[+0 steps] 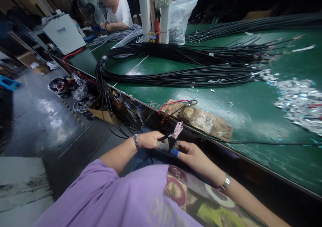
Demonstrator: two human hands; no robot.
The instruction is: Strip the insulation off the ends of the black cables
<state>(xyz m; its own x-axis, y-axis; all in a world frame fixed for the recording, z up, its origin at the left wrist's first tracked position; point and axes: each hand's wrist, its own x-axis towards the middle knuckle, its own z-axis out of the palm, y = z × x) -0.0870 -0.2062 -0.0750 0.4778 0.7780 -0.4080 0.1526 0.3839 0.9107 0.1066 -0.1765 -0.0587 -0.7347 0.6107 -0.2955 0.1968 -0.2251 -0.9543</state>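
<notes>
My left hand (150, 140), with a bracelet at its wrist, is closed at the edge of the bench, above my lap. Its fingers hold a short stretch of black cable (172, 143). My right hand (190, 152) pinches the same dark piece from the other side; a blue wrap covers one fingertip and a metal watch band is on that wrist. Just above the fingertips stands a pale pink clip (178, 129), shaped like a clothespin. Fingers hide the clip's lower end and most of the cable.
Thick bundles of black cables (176, 77) lie across the green bench (261, 119), some ends hanging over its edge. A worn wooden block (208, 121) with wires lies in front of me. Scraps (299, 99) are piled on the right. A co-worker (120, 15) sits at the back.
</notes>
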